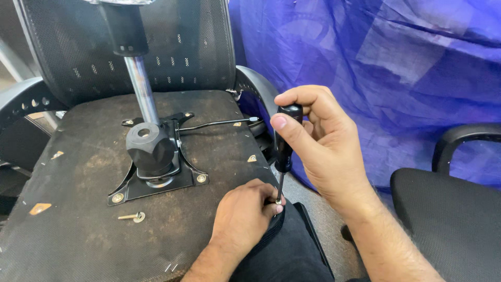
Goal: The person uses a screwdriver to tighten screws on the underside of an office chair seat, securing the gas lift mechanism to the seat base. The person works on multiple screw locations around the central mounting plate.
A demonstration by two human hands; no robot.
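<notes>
Head view, right hand [323, 141] gripping screwdriver [284, 149] (upright), tip at left hand [242, 214]

Views: one, from a camera worn on the person's head.
Direction: looks forward and down over an upturned office chair seat [83, 219] and both forearms.
Distance: close, within arm's reach; left hand [242, 214] and right hand [318, 141] fill the lower centre.
Edges: blue sheet [396, 73] behind right; second chair [454, 214] at right edge.
</notes>
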